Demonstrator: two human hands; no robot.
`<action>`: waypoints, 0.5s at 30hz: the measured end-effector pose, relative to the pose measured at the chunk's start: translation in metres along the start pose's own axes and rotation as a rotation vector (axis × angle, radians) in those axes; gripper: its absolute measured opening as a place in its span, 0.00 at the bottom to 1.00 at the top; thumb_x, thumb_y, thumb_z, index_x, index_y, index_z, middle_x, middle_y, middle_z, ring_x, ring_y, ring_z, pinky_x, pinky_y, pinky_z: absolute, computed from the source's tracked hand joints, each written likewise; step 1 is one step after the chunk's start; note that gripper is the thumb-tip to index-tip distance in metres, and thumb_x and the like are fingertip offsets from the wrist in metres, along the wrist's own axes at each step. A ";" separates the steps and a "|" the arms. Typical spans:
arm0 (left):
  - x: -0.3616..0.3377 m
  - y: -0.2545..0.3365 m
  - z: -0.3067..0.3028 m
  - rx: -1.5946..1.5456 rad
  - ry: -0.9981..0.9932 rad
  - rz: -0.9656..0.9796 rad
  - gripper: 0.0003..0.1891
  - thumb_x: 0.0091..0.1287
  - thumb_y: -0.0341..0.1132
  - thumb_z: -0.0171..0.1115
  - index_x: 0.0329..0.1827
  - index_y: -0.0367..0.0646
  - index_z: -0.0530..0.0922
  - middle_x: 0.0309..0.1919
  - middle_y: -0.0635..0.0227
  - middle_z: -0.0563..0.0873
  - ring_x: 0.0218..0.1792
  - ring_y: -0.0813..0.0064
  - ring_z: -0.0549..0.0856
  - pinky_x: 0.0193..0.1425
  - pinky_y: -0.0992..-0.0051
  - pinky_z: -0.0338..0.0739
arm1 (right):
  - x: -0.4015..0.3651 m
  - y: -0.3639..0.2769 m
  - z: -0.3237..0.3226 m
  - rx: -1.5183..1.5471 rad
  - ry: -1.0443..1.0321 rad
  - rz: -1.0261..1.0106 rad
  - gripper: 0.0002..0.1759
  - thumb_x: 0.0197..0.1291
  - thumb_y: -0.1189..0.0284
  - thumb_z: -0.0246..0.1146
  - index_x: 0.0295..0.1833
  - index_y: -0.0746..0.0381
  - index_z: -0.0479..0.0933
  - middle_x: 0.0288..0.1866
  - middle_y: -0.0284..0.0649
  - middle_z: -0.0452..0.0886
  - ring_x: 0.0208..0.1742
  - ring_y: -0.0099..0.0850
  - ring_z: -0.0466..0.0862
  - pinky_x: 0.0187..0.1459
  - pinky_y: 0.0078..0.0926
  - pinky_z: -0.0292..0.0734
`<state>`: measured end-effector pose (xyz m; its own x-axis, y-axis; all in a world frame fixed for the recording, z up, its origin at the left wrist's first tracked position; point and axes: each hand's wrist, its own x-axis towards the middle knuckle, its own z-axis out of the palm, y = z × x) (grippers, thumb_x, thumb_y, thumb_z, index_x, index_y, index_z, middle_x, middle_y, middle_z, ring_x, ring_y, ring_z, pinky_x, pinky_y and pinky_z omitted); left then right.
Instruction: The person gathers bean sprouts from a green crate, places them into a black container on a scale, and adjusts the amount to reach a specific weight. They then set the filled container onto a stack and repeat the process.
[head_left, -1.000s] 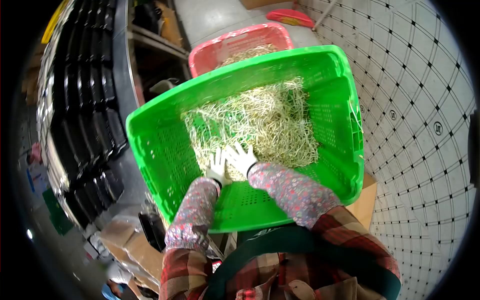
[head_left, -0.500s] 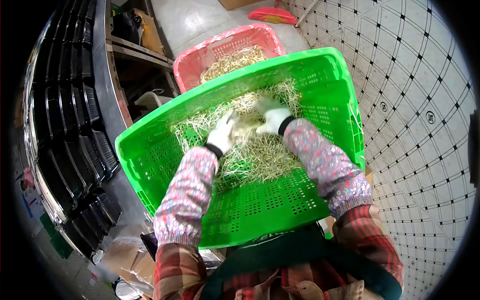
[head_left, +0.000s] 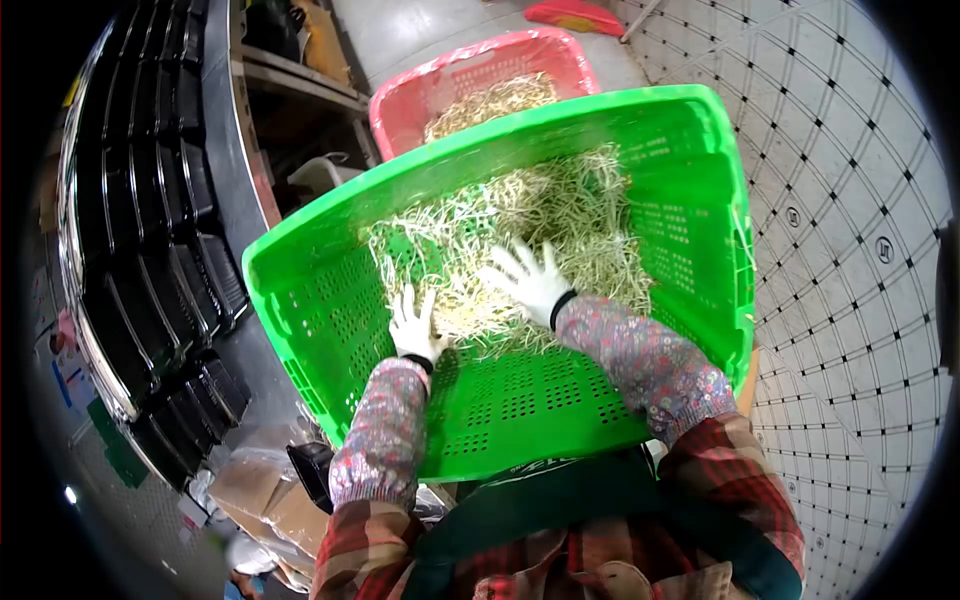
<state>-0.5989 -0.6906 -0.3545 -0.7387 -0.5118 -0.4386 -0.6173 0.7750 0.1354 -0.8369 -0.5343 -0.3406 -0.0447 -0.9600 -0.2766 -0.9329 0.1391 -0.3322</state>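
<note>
A large green perforated basket [head_left: 540, 385] stands in front of me, holding a loose layer of thin, pale yellow-green strands [head_left: 590, 215] that look like bean sprouts. My left hand [head_left: 415, 328], in a white glove, is at the near left edge of the sprouts with its fingers spread. Farther right, my white-gloved right hand [head_left: 535, 286] lies over the middle of the heap, fingers apart and touching the strands. Neither hand grips anything. Green basket floor shows through on the left of the layer.
Behind the green basket is a pink basket [head_left: 400, 112] with more sprouts. Stacked black plastic trays [head_left: 120, 220] line the left side on a metal-edged table. A patterned white sheet [head_left: 820, 180] spreads out on the right. Cardboard and plastic wrap [head_left: 265, 495] lie lower left.
Both hands have drawn back toward me, and their fingers have spread. The sprouts have shifted, with more now gathered toward the near middle and right. The whole view has shifted slightly.
</note>
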 end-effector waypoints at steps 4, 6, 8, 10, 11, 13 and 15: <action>0.006 -0.003 0.020 -0.083 -0.084 -0.079 0.42 0.45 0.44 0.77 0.66 0.57 0.67 0.63 0.56 0.67 0.64 0.49 0.68 0.57 0.53 0.75 | 0.019 -0.010 0.015 0.207 -0.213 0.059 0.42 0.54 0.75 0.61 0.75 0.46 0.55 0.71 0.48 0.62 0.63 0.48 0.73 0.53 0.54 0.76; -0.003 -0.009 0.046 -0.188 0.064 -0.004 0.23 0.53 0.39 0.72 0.51 0.49 0.74 0.44 0.56 0.76 0.47 0.53 0.80 0.49 0.62 0.78 | 0.019 -0.008 0.024 0.230 -0.396 0.024 0.35 0.59 0.75 0.55 0.73 0.47 0.60 0.57 0.47 0.74 0.49 0.41 0.82 0.45 0.42 0.82; -0.006 -0.024 0.058 -0.508 -0.030 -0.077 0.18 0.56 0.37 0.69 0.49 0.50 0.76 0.41 0.60 0.78 0.41 0.58 0.82 0.44 0.68 0.79 | 0.026 0.007 0.019 0.396 -0.378 0.214 0.27 0.63 0.72 0.56 0.68 0.48 0.68 0.51 0.44 0.78 0.46 0.38 0.83 0.45 0.38 0.81; 0.005 -0.017 0.033 -0.598 0.096 -0.002 0.16 0.57 0.36 0.69 0.48 0.51 0.78 0.41 0.63 0.79 0.39 0.62 0.83 0.42 0.71 0.80 | 0.024 0.019 -0.048 0.688 -0.221 0.376 0.19 0.64 0.66 0.58 0.61 0.48 0.77 0.47 0.44 0.82 0.46 0.38 0.84 0.52 0.37 0.78; 0.018 0.005 -0.019 -0.456 0.234 0.099 0.16 0.57 0.35 0.69 0.48 0.52 0.78 0.42 0.65 0.80 0.39 0.64 0.83 0.41 0.72 0.80 | 0.031 0.032 -0.046 0.800 -0.093 0.341 0.21 0.60 0.63 0.63 0.60 0.48 0.79 0.50 0.43 0.82 0.47 0.38 0.84 0.54 0.37 0.78; 0.054 0.009 -0.037 -0.403 0.286 0.205 0.18 0.53 0.35 0.71 0.48 0.52 0.79 0.50 0.66 0.81 0.46 0.63 0.84 0.46 0.69 0.81 | 0.057 0.045 -0.074 0.843 -0.248 0.276 0.28 0.55 0.60 0.67 0.64 0.47 0.75 0.57 0.42 0.79 0.54 0.39 0.82 0.59 0.35 0.75; 0.095 0.000 -0.033 -0.337 0.173 0.145 0.29 0.47 0.33 0.75 0.55 0.54 0.77 0.72 0.62 0.65 0.67 0.55 0.70 0.59 0.63 0.78 | 0.085 0.052 -0.073 0.568 -0.310 0.124 0.36 0.53 0.58 0.69 0.69 0.46 0.69 0.69 0.43 0.70 0.63 0.39 0.75 0.65 0.34 0.69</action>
<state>-0.6780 -0.7519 -0.3671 -0.8417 -0.4828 -0.2417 -0.5361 0.6935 0.4813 -0.9149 -0.6263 -0.3150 0.0442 -0.8256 -0.5626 -0.5902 0.4328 -0.6815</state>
